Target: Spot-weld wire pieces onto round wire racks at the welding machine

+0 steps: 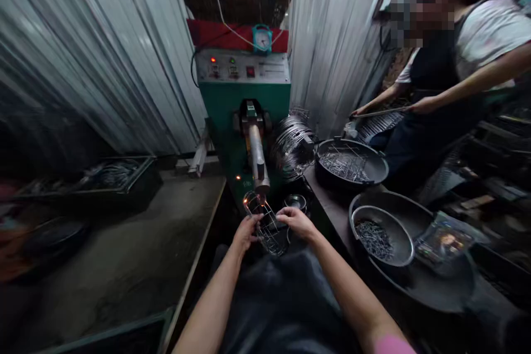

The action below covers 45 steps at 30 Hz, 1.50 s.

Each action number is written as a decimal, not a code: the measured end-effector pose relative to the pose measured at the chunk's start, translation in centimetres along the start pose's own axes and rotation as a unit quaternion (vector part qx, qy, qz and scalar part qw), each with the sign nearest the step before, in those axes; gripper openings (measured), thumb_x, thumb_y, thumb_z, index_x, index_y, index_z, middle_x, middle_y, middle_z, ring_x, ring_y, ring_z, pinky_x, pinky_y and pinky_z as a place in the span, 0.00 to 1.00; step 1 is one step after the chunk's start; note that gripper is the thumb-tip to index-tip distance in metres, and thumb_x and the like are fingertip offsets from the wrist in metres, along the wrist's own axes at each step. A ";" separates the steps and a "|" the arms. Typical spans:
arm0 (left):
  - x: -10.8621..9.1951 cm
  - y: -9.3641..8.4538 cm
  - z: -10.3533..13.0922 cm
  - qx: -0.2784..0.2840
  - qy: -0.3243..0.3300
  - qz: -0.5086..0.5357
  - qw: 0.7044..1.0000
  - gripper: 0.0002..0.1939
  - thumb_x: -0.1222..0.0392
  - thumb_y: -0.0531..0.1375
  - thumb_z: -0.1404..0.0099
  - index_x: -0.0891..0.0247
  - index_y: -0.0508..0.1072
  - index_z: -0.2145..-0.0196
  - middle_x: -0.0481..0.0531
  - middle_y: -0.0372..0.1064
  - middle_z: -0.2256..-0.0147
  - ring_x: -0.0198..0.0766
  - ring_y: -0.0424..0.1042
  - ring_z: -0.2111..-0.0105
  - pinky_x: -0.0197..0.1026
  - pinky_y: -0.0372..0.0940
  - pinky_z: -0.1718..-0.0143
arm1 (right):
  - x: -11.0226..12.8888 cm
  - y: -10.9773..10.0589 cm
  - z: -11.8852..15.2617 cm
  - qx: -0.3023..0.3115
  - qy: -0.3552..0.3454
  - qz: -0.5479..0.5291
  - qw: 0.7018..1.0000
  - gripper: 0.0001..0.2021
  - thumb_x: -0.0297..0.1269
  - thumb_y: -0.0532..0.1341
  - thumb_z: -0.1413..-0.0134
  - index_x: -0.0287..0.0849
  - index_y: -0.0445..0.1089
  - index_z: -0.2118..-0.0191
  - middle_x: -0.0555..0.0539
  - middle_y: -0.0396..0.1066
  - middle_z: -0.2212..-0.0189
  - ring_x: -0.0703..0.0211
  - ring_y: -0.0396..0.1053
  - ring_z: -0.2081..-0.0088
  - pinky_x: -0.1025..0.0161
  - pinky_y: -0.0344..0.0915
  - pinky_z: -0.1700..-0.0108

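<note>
A small oblong wire basket (271, 240) is held in front of my body, under the tip of a spot welder (258, 163). Its far end lies at the welder's tip, where orange glowing spots show. My left hand (248, 231) grips the basket's left side between thumb and fingers. At the right side, my right hand (297, 221) is closed in a pinch on the basket's edge; whether a smaller piece is also between those fingertips is hidden. Behind the basket, a small metal bowl (295, 201) stands close to my right hand.
The welder's green cabinet (219, 100) carries lit controls and a teal clock (262, 38). Wire rings (292, 141) stack beside it. At right are a pan of wire parts (347, 165) and a bowl of short pins (375, 239). A co-worker (440, 77) holds a rod there.
</note>
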State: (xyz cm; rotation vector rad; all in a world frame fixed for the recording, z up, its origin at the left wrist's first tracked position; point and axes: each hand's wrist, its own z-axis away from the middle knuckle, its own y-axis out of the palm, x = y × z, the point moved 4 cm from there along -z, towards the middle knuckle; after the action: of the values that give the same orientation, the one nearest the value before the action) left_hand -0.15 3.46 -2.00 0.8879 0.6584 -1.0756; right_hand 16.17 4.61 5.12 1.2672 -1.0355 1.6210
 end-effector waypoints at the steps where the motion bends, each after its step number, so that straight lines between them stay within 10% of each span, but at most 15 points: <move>1: 0.3 -0.1 0.3 0.021 0.019 0.022 0.999 0.24 0.51 0.67 0.55 0.63 0.65 0.64 0.47 0.58 0.73 0.33 0.61 0.74 0.40 0.67 0.76 | -0.5 -0.1 0.5 0.012 0.004 0.007 1.000 0.11 0.40 0.62 0.63 0.38 0.69 0.72 0.53 0.67 0.76 0.64 0.63 0.70 0.64 0.58 0.61; 6: 1.2 -0.6 1.0 0.063 0.061 0.084 0.993 0.34 0.59 0.69 0.57 0.61 0.61 0.53 0.49 0.62 0.69 0.36 0.64 0.70 0.46 0.69 0.71 | -1.9 -0.5 2.1 0.038 0.013 0.032 0.999 0.09 0.40 0.63 0.61 0.38 0.69 0.73 0.54 0.65 0.79 0.66 0.60 0.73 0.66 0.56 0.66; 38: 1.3 -0.6 -0.1 0.022 -0.030 0.142 0.989 0.12 0.55 0.60 0.43 0.66 0.67 0.64 0.51 0.63 0.73 0.34 0.64 0.77 0.43 0.69 0.73 | 0.8 1.1 -1.3 0.014 -0.023 -0.007 1.000 0.10 0.41 0.63 0.60 0.39 0.71 0.72 0.53 0.67 0.77 0.65 0.62 0.72 0.66 0.57 0.65; 43: 2.9 -2.5 1.7 -0.022 0.150 -0.002 0.988 0.29 0.46 0.59 0.44 0.61 0.61 0.48 0.58 0.64 0.58 0.43 0.69 0.63 0.48 0.68 0.62 | -1.6 -0.8 1.8 0.014 -0.009 -0.010 1.000 0.12 0.38 0.63 0.60 0.40 0.73 0.65 0.52 0.70 0.72 0.64 0.64 0.69 0.65 0.59 0.62; 45: 3.3 -3.5 2.4 -0.097 0.287 -0.174 0.937 0.37 0.47 0.62 0.48 0.58 0.55 0.43 0.59 0.60 0.52 0.48 0.66 0.55 0.51 0.65 0.56 | -2.8 -1.3 2.9 0.027 0.012 -0.001 1.000 0.10 0.36 0.63 0.61 0.39 0.74 0.68 0.53 0.70 0.75 0.65 0.64 0.71 0.65 0.59 0.64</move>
State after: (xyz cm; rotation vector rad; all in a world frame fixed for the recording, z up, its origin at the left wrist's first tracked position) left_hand -2.15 -0.83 -4.49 0.9373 1.4281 -1.0362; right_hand 18.72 1.97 2.97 1.2802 -0.9820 1.6681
